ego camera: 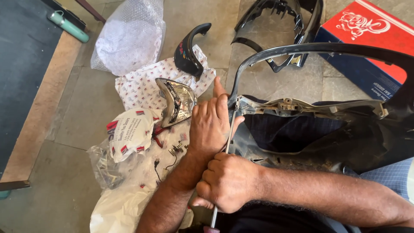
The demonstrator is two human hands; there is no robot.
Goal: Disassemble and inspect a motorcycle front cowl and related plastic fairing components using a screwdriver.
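We are closing our right hand (227,181) around a long screwdriver (225,149), fingers fully curled, to drive it | our left hand (211,123) is gripping its shaft, steadying the tip at the grey scooter panel (302,105) edge; headlight (176,101) lying beside, on wrapping on the floor (86,112)

The body panel (302,51) is dark, glossy plastic, dusty and matt inside. The thin rod (229,133) looks like bare metal. The lamp unit (177,101) shows shiny chrome. Crinkled plastic wrap (129,34) lies on a matt stone floor (64,129).
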